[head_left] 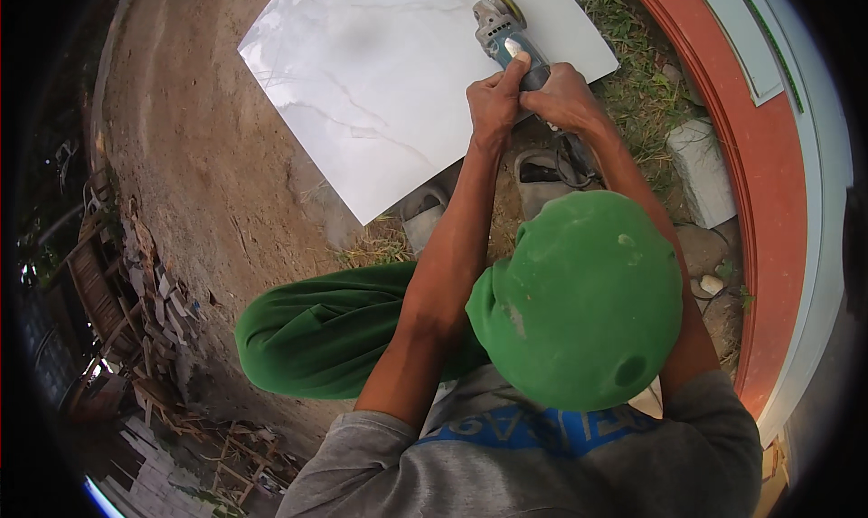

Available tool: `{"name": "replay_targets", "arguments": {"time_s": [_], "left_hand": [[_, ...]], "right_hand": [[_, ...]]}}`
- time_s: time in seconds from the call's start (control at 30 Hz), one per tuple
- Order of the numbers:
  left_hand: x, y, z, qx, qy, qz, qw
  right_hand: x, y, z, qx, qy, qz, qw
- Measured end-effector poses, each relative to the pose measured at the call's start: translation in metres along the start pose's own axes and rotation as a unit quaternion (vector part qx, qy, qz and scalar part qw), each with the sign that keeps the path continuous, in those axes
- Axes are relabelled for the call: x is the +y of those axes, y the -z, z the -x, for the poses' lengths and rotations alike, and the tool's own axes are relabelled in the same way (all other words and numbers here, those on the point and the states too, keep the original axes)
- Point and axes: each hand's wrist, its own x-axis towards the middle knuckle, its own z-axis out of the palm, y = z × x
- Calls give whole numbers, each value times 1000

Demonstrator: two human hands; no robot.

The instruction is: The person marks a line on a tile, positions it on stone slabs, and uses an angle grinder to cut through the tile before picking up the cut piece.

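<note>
Neither of my own hands shows in the head view. A person in a green cap (579, 292) squats in front of me, seen from behind and above. Both of that person's hands grip an angle grinder (494, 32) with a teal and dark body. The person's left hand (494, 109) has its thumb along the body; the right hand (568, 98) wraps the rear end. The grinder's yellowish disc (508, 6) stands over the far part of a large white slab (362, 75) with faint grey veins. Whether the disc touches the slab, I cannot tell.
The slab lies on brown dirt (199, 147). The person's sandals (423, 218) are at its near edge, beside a dark cord (579, 152). To the right are grass (624, 30), a pale block (701, 170) and a red-orange wall (768, 211). Broken wood and rubble (172, 310) lie left.
</note>
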Motion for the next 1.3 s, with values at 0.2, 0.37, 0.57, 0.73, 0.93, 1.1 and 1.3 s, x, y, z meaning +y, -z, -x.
{"name": "replay_targets", "arguments": {"time_s": [0.2, 0.37, 0.57, 0.73, 0.93, 1.1, 1.3], "left_hand": [[-4, 5, -2, -18, 16, -27, 999], [-9, 12, -2, -32, 23, 4, 999], [-19, 4, 0, -44, 19, -7, 999], [-19, 9, 3, -51, 33, -7, 998], [-15, 2, 15, -50, 42, -20, 998], [-18, 4, 17, -52, 38, -7, 998], [-22, 3, 21, -57, 50, -16, 997]], "right_hand": [[7, -7, 1, 0, 14, -23, 1000], [4, -9, 4, 1, -1, 3, 1000], [17, -5, 4, -7, 6, 16, 1000], [16, -6, 10, -5, -1, 4, 1000], [27, -5, 12, -4, 8, 1, 1000], [23, -4, 19, 7, 19, 4, 1000], [33, -7, 23, 13, 16, 9, 1000]]}}
